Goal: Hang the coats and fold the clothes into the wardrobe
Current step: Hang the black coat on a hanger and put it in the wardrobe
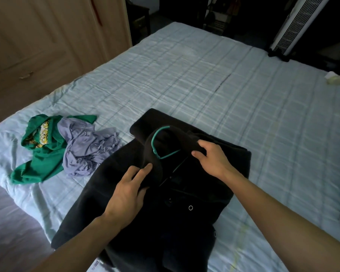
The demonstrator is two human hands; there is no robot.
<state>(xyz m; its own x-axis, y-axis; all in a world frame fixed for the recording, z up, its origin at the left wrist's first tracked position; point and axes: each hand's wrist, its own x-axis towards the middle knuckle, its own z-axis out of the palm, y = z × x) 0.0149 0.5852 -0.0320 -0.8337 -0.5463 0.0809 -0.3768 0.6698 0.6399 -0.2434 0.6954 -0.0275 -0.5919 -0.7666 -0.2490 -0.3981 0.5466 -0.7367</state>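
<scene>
A black coat with round snap buttons lies flat on the bed, collar toward the far side. A teal hanger sits inside its collar, only the hook and part of one arm showing. My left hand grips the collar's left edge, thumb under the fabric. My right hand pinches the collar's right side. To the left lie a crumpled green shirt with a yellow print and a crumpled lilac garment, touching each other.
The bed has a pale blue checked cover. A wooden wardrobe with shut doors stands at the left. A white tower fan stands at the far right. A small cream object lies near the right edge.
</scene>
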